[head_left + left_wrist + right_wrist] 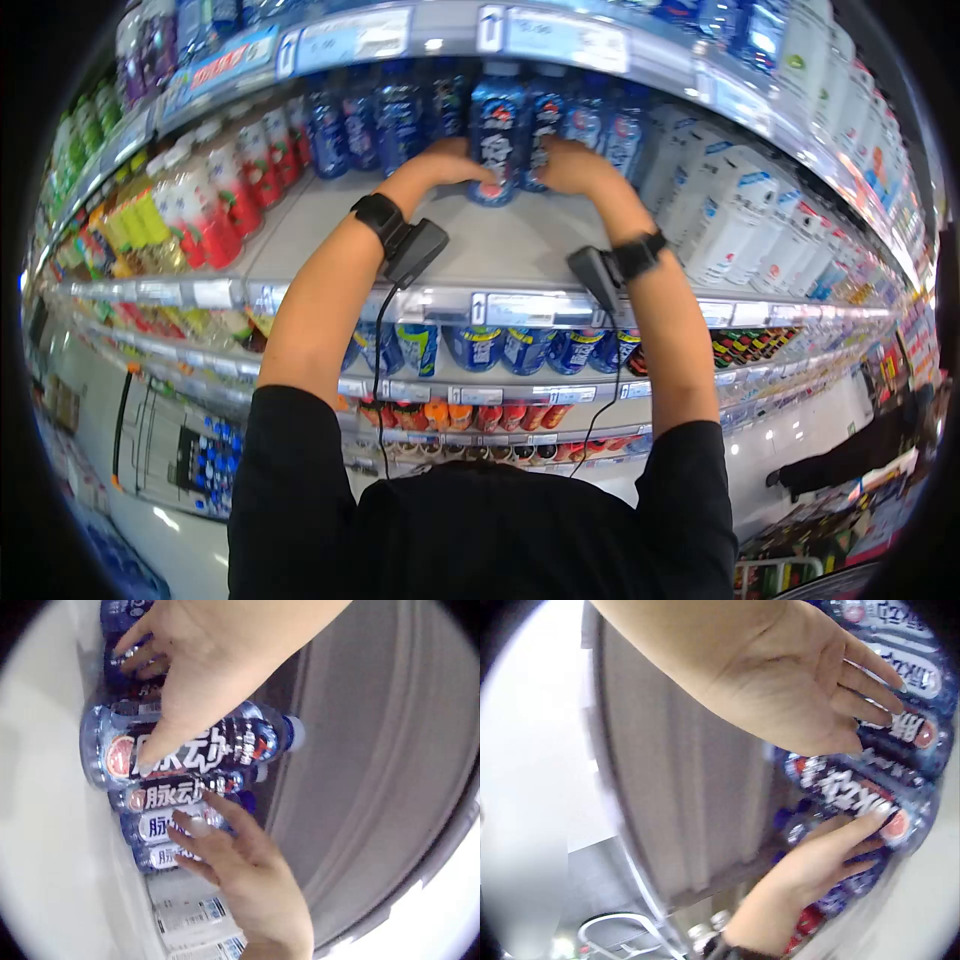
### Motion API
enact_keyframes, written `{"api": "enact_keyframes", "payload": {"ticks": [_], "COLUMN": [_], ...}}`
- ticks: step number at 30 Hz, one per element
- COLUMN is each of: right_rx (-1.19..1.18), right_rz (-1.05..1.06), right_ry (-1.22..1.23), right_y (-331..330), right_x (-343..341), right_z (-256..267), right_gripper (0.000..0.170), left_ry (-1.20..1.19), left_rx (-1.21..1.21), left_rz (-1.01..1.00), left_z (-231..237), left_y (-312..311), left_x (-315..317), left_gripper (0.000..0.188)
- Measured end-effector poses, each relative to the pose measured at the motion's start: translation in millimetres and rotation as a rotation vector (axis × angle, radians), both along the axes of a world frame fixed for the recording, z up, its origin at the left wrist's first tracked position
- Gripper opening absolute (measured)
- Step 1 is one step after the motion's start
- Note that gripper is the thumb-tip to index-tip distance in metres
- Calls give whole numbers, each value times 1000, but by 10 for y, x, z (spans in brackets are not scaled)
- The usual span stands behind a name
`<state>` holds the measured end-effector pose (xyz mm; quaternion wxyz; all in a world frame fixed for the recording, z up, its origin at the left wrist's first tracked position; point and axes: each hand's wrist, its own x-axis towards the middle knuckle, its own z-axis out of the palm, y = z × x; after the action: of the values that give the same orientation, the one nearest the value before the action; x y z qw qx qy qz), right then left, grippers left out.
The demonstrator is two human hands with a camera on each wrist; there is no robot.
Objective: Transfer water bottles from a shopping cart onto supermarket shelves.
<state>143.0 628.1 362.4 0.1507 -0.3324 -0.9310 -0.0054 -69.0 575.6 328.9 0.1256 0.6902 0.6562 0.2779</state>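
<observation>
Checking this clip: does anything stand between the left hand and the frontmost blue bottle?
Nothing visible does: in the left wrist view, the thumb of the left hand lies over the label of the frontmost bottle, with no other item between.

Passable over the bare front of the shelf (480, 240), between left forearm (320, 290) and right forearm (672, 330). Blocked farther in by the forward bottle (497, 115), backed by blue bottles (400, 115) standing close; hemmed in at left by red-and-white bottles (205, 205), at right by white cartons (735, 215), overhead by the upper shelf (440, 38).
</observation>
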Motion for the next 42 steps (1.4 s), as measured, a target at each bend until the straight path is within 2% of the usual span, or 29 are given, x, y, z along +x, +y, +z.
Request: {"api": "enact_keyframes", "payload": {"ticks": [2,4,5,6,7,8,9,10,11,14,15,18,20,21,22,26,28,29,30,31,33,34,35,36,37,38,39,41,42], "right_rx": [127,22,62,13,-102,27,150,212,215,201,177,127,-3,-68,-50,0,-32,-82,-117,-235,-239,-236,-290,-401,-680,-540,-460,-378,-379], "right_rz": [136,469,631,619,511,666,915,1085,1184,1115,1073,1142,1203,1244,1316,1396,1467,1485,1493,1397,1414,1404,1368,1322,1219,1169,1231,1256,1229], "right_ry": [213,500,672,731,845,942,987,1015,1029,1069,1052,1264,1277,1280,1429,1508,1418,1608,1800,1548,1208,1067,929,940,582,294,200,31,-49], "right_y": [-560,-1199,-1481,-1763,-2017,-2104,-2141,-2185,-2212,-2290,-2320,-2548,-2839,-2989,-3237,-3931,-4232,-4479,-4728,-4882,-5170,-5317,-5487,-5747,-5906,-5960,-5992,-6093,-6176], "right_x": [258,575,673,844,1037,1074,1036,992,951,766,729,567,487,408,231,41,-21,-160,-303,-279,-553,-781,-1051,-1425,-1651,-1845,-2000,-2106,-2106], "right_z": [77,137,101,70,-85,-182,-198,-208,-225,-296,-315,-584,-498,-454,-452,-411,-416,-483,-547,-669,-942,-1143,-1429,-1838,-2225,-2743,-3265,-3770,-3890], "right_gripper": [38,20,16,18,16,15,16,19,23,34,41,50,56,61,51,50,48,45,42,27,28,29,30,31,35,40,43,47,48], "left_ry": [227,284,316,353,227,104,-33,-45,-224,-326,-316,-262,-167,-133,-101,-116,-59,16,29,-4,-98,-222,-424,-478,-391,-182,-112,-276,-373], "left_rx": [-11,50,181,314,464,615,554,559,630,949,1039,1244,1368,1342,1319,1301,1273,1269,1213,1073,790,737,737,603,318,54,-253,-571,-715], "left_rz": [132,134,207,274,117,-49,-198,-340,-466,-598,-579,-374,-393,-334,-275,-88,-73,-138,-90,121,522,568,726,984,1213,1279,1239,903,704], "left_z": [178,86,73,67,92,154,282,335,282,245,230,181,70,87,132,126,117,84,43,-54,-375,-745,-1269,-1765,-2263,-3038,-3508,-4511,-4633], "left_y": [-420,-633,-862,-1153,-1483,-1833,-2173,-2469,-2685,-3071,-3200,-3668,-4029,-4208,-4406,-5212,-5621,-5803,-6013,-6235,-6600,-6724,-6806,-6970,-7174,-7425,-7597,-7919,-7958], "left_x": [328,376,473,641,773,906,1019,1065,1138,1320,1392,1533,1493,1507,1524,1758,1732,1521,1412,1374,1118,708,408,237,134,26,94,312,479], "left_gripper": [59,69,63,57,51,46,33,26,18,5,10,10,15,16,17,11,10,12,8,6,9,14,17,18,21,27,37,46,43]}}
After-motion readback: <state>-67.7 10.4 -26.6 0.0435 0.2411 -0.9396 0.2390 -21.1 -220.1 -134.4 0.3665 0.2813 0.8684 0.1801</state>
